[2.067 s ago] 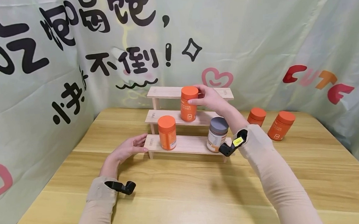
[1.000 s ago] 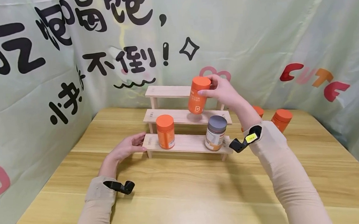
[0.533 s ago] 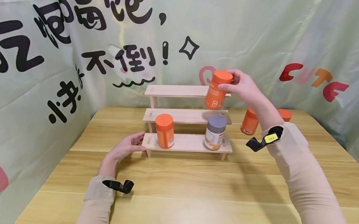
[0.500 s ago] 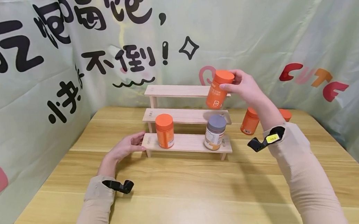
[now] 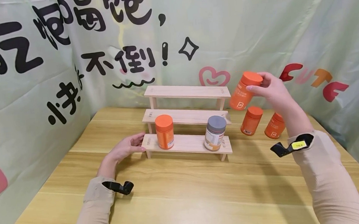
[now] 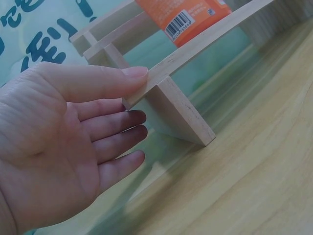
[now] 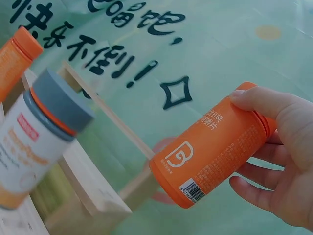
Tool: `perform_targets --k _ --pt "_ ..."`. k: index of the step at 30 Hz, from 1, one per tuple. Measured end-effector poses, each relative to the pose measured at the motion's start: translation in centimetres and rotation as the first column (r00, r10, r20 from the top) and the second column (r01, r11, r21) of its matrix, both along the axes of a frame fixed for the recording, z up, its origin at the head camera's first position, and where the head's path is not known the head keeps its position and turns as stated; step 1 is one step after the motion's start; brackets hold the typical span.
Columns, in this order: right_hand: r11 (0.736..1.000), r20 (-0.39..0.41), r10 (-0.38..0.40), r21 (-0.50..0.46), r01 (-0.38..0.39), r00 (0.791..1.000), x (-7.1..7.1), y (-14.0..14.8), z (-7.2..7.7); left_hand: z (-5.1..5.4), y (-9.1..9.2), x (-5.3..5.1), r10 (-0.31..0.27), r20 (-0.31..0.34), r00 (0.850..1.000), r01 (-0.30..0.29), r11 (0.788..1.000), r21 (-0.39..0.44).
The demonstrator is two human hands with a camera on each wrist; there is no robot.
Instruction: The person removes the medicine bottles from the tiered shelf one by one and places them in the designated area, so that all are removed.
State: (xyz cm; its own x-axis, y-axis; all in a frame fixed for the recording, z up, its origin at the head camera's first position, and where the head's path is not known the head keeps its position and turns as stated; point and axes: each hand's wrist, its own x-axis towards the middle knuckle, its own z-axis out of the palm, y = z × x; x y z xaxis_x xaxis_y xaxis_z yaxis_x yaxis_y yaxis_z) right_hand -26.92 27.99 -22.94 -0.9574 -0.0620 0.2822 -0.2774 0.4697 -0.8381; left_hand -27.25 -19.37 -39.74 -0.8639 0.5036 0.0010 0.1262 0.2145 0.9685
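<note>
My right hand point(image 5: 275, 89) holds an orange pill bottle point(image 5: 240, 94) by its upper part, thumb on one side and fingers on the other. The bottle hangs tilted in the air, right of a three-tier wooden display stand point(image 5: 185, 92). With thumb and index finger my left hand point(image 6: 63, 137) grips the left end of the stand's lowest board point(image 6: 195, 56); its other fingers are extended below. On that board stand an orange bottle point(image 5: 165, 132) at left and a grey-capped, white-labelled bottle point(image 5: 214, 133) at right. The middle and top boards bear nothing.
Two more orange bottles stand on the wooden table point(image 5: 179, 195), right of the stand: one nearer point(image 5: 252, 120), one farther right point(image 5: 275, 126), partly behind my right forearm. A printed cloth point(image 5: 248, 27) hangs behind and at the left.
My right hand has lifted the orange bottle off the middle board and carried it rightward, past the stand's end, tilting it. My left hand has stayed at the lowest board.
</note>
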Motion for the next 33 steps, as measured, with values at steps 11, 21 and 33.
perform_targets --k 11,21,33 --pt "0.996 0.013 -0.076 0.038 0.076 0.997 1.2 4.2 -1.5 -0.1 0.0 0.1 -0.003 -0.008 1.000 0.003 1.000 -0.010" --pt "0.989 0.078 -0.147 0.037 0.145 0.986 2.2 6.8 -2.9 0.1 -0.1 0.1 0.003 -0.003 1.000 -0.003 1.000 -0.007" --pt "0.975 0.092 -0.192 0.127 0.180 0.977 3.0 8.4 -5.2 0.0 0.0 0.0 -0.011 -0.019 1.000 0.010 1.000 -0.007"
